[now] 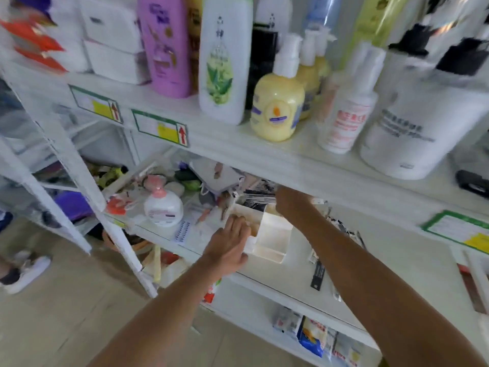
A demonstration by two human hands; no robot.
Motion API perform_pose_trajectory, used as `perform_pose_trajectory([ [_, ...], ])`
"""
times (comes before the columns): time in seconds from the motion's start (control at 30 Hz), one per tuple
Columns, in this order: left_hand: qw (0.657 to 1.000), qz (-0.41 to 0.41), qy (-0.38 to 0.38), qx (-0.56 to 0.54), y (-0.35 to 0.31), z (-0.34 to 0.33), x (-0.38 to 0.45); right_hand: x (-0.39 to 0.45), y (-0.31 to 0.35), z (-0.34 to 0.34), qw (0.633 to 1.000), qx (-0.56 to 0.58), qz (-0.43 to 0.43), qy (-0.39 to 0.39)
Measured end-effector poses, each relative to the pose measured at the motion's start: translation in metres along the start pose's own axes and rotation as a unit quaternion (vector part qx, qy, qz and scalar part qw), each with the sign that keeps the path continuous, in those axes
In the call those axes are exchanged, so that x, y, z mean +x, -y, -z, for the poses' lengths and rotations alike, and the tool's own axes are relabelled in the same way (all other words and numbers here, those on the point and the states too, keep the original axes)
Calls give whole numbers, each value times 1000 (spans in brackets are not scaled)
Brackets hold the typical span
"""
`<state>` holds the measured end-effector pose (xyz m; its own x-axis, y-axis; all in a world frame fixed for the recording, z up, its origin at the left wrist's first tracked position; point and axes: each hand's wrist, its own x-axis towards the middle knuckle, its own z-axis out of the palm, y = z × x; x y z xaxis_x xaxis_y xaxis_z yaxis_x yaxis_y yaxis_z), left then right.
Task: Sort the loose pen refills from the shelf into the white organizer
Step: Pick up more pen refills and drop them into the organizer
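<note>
The white organizer (272, 235) stands on the middle shelf (291, 276), its compartments open at the top. My left hand (229, 241) rests against the organizer's left side, fingers curled over its wall. My right hand (291, 202) reaches under the upper shelf at the organizer's back right corner, fingers closed among a dark bundle of pen refills (258, 198). Motion blur hides whether it grips any. More packaged refills (318, 274) lie loose on the shelf to the right of my right forearm.
Lotion and pump bottles (276, 107) crowd the upper shelf (238, 144) right above my hands. A pink-capped pump bottle (163, 207) and mixed clutter sit left of the organizer. Packets fill the lower shelf (312, 332). A person's shoe (23, 274) is on the floor at left.
</note>
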<state>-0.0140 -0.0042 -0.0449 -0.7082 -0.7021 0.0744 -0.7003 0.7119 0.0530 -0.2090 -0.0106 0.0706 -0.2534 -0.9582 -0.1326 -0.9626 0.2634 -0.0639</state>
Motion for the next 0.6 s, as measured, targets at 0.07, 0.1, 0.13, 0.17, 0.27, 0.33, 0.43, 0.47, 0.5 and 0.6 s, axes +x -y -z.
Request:
perform_pose_trajectory([
  [0.07, 999, 1, 9, -32, 1, 3, -2, 9, 25, 6, 994, -98, 0, -43],
  [0.1, 999, -3, 13, -40, 3, 5, -2, 5, 42, 13, 988, -148, -20, -33],
  [0.13, 999, -12, 17, -45, 5, 6, -2, 7, 57, 12, 971, -233, -10, -51],
  [0.17, 998, -25, 24, -50, 8, 6, -2, 15, 64, 3, 969, -239, 4, -60],
  [0.27, 996, -61, 39, -54, 19, 7, -1, 41, 93, -5, 959, -274, -70, -2],
  [0.33, 995, -60, 34, -71, 21, 10, -2, 36, 101, -9, 954, -290, -69, 19],
  [0.43, 994, -64, 44, -80, 22, 13, -3, 28, 110, 2, 969, -220, -105, -34],
  [0.47, 994, -64, 49, -74, 22, 13, -3, 31, 110, -4, 980, -161, -114, -35],
  [0.5, 995, -62, 49, -67, 22, 12, -2, 26, 114, -9, 986, -86, -143, -12],
  [0.6, 995, -64, 63, -33, 20, 12, -1, 30, 136, -23, 985, 32, -167, -8],
])
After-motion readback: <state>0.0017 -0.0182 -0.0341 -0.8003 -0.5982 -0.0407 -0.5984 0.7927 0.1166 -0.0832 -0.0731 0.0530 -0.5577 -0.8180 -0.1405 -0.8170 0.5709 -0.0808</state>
